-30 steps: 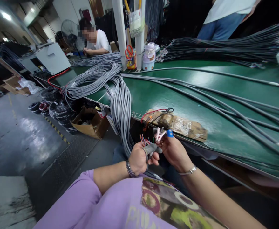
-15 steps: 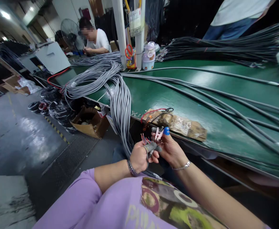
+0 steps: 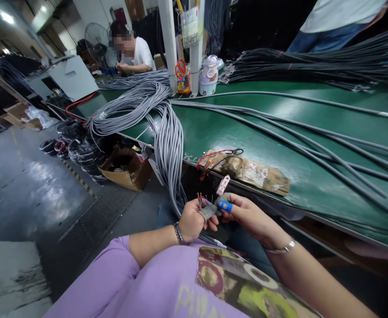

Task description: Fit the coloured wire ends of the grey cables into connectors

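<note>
My left hand, a grey finger cover on its thumb, is closed round a bundle of thin coloured wires whose ends fan out above the fist. Close beside it, my right hand is pinched, with blue wrapping on the thumb and a grey cover on a finger. A small pink tool sticks up from the right fingers; its kind is unclear and its lower part is hidden. The right fingertips are at the wires near the left thumb, but whether they grip any cannot be made out.
A green table carries grey cables, some hanging over its edge, and black cable bundles. A taped cardboard strip lies along the near edge. A cardboard box stands below. A co-worker sits at the far side.
My right hand has turned and its thumb has come down towards the wires. The pink tool, spread before, now points up as one narrow piece. My left hand stays nearly in place.
</note>
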`<action>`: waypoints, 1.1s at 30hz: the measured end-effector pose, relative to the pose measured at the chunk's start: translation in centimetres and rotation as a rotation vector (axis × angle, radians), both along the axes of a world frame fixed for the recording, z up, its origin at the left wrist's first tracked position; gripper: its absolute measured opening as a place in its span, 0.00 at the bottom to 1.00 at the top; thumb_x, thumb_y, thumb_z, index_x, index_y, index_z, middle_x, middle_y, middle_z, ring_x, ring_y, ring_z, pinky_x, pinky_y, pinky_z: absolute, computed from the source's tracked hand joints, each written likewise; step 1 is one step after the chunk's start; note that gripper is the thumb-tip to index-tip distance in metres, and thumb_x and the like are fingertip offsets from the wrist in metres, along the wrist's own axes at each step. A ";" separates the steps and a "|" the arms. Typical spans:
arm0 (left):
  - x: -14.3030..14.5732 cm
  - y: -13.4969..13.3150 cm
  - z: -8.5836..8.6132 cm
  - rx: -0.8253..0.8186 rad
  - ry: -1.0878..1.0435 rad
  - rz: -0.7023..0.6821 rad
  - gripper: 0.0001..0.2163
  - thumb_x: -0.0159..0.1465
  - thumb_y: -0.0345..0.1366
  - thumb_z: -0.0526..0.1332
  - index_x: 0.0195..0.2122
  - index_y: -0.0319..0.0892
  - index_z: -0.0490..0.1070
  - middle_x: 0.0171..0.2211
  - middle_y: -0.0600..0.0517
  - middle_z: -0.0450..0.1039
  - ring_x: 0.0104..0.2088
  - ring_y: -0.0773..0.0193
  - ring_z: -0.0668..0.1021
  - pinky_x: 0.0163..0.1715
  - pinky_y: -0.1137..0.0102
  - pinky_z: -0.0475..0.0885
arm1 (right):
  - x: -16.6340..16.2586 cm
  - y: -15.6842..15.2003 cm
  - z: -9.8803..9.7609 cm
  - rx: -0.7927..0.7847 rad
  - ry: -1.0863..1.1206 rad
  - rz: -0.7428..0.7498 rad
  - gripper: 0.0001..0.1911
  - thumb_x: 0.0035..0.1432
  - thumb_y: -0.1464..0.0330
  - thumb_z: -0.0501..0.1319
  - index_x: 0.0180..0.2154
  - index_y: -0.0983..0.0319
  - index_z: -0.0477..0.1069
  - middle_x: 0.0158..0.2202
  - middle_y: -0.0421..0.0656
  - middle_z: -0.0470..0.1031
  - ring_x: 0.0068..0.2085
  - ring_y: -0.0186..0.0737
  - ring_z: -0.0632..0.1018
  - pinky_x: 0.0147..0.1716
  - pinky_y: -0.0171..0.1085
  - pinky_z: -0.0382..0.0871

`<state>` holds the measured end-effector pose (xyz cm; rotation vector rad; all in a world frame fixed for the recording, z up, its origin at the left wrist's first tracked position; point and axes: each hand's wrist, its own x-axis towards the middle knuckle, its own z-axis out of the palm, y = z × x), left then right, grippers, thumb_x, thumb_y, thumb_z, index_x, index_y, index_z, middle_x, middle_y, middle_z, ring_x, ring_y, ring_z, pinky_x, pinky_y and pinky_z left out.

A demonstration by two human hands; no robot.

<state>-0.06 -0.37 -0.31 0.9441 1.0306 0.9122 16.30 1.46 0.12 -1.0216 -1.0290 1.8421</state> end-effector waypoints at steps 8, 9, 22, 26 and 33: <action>-0.5 0.2 -0.3 -0.009 0.051 -0.195 0.18 0.53 0.50 0.64 0.27 0.37 0.69 0.18 0.53 0.70 0.15 0.70 0.72 0.12 0.77 0.55 | -0.7 0.1 0.7 0.150 -0.172 -0.026 0.18 0.40 0.56 0.72 0.25 0.63 0.73 0.22 0.40 0.72 0.24 0.33 0.68 0.24 0.34 0.63; -0.5 0.2 -0.2 -0.023 0.031 -0.161 0.18 0.53 0.50 0.65 0.27 0.37 0.69 0.17 0.53 0.70 0.14 0.70 0.71 0.12 0.77 0.54 | -0.8 0.0 0.6 0.133 -0.151 -0.049 0.18 0.40 0.56 0.73 0.26 0.63 0.73 0.22 0.40 0.72 0.24 0.33 0.69 0.24 0.33 0.63; 0.0 0.2 1.7 -0.089 -0.147 0.031 0.18 0.50 0.48 0.67 0.26 0.35 0.71 0.16 0.52 0.69 0.13 0.70 0.70 0.11 0.76 0.50 | -0.1 1.5 -1.0 -0.139 0.240 -0.287 0.20 0.46 0.50 0.68 0.28 0.60 0.71 0.27 0.41 0.72 0.24 0.32 0.69 0.25 0.34 0.70; 0.7 0.8 2.4 -0.127 -0.178 0.014 0.17 0.48 0.47 0.67 0.26 0.36 0.71 0.16 0.53 0.68 0.13 0.70 0.69 0.11 0.76 0.50 | -0.9 2.2 -0.4 -0.109 0.309 -0.159 0.21 0.49 0.49 0.66 0.31 0.61 0.73 0.27 0.41 0.72 0.26 0.34 0.70 0.25 0.33 0.69; 1.1 1.4 2.5 -0.156 -0.168 0.024 0.19 0.46 0.49 0.68 0.26 0.36 0.70 0.16 0.53 0.68 0.13 0.71 0.68 0.12 0.76 0.49 | -2.1 2.0 -0.6 0.044 0.181 -0.439 0.19 0.47 0.52 0.68 0.24 0.60 0.69 0.19 0.37 0.64 0.21 0.32 0.63 0.21 0.34 0.62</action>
